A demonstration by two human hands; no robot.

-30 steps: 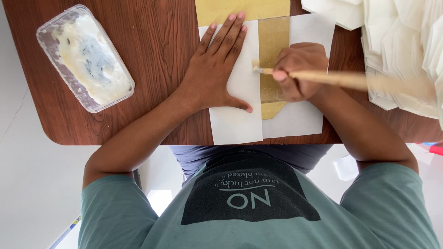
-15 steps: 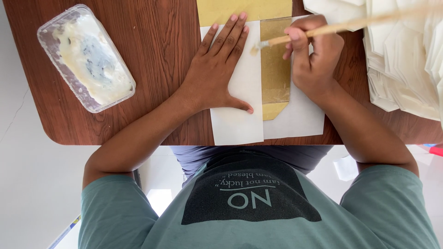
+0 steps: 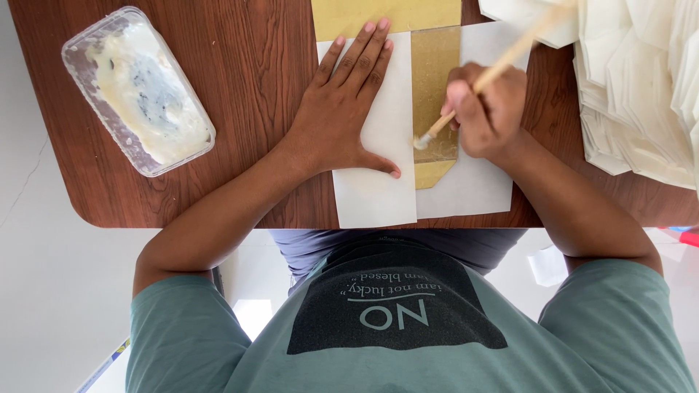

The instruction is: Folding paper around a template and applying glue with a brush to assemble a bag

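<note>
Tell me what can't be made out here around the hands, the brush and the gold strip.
- Head view: long pale wooden brush handle blurs near the top edge.
- Gold paper sheet is cut off by the top edge.
- White paper under flat left hand is hidden.
- Right hand hides its grip.

right hand (image 3: pixel 489 110) brushes gold strip (image 3: pixel 435 87); left hand (image 3: pixel 344 109) flat on white paper (image 3: pixel 378 185).

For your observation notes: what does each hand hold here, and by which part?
The right hand holds a brush by mid-handle, bristles on the gold strip. The left hand holds nothing; it lies flat on the white paper.
</note>
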